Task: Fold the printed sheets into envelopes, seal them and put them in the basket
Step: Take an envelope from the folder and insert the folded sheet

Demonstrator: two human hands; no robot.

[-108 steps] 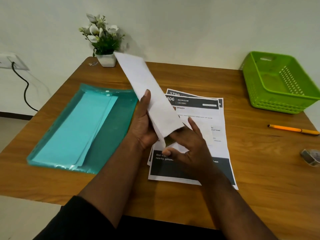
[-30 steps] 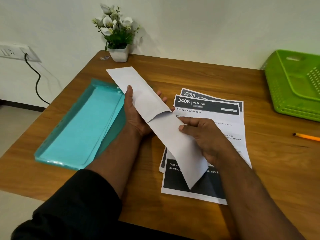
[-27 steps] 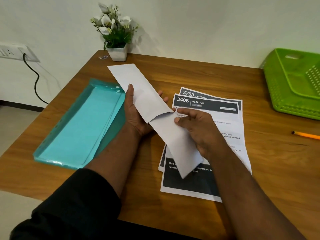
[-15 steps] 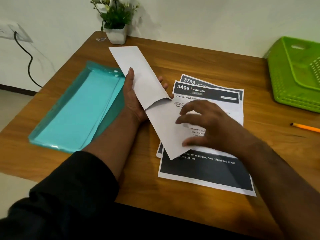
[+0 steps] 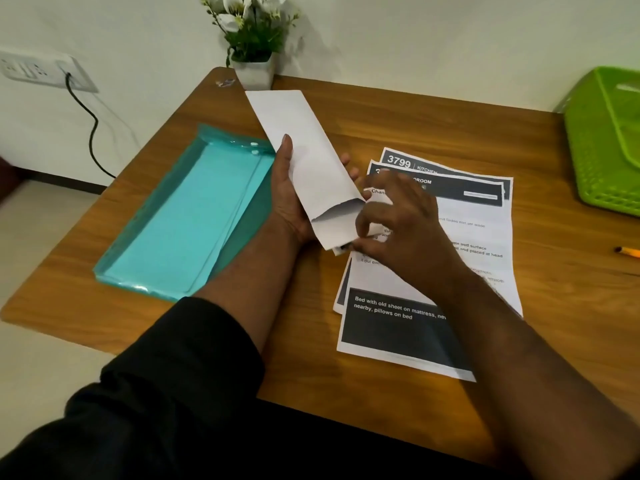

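One white envelope [image 5: 304, 154] is held above the wooden table [image 5: 398, 112], slanting from near the flower pot down toward the person. The left hand [image 5: 291, 199] grips it from beneath, thumb along its left edge and fingertips showing past its right edge. One folded sheet [image 5: 337, 225] sticks out of the envelope's open near end; the right hand [image 5: 398, 223] pinches that end with curled fingers and thumb, though motion blur hides the exact contact.

Two printed sheets [image 5: 467, 237] lie stacked and slightly fanned on the table under the right hand and forearm, which cover much of their text. One green basket [image 5: 609, 140] sits at the right edge, well apart from the envelope, cut off by the frame. One teal plastic folder [image 5: 180, 220] lies to the left, just beside the left wrist. One potted white-flowered plant [image 5: 251, 32] stands at the far edge, one orange pencil [image 5: 628, 251] at the right, and a wall socket [image 5: 38, 69] with a black cable is left of the table.
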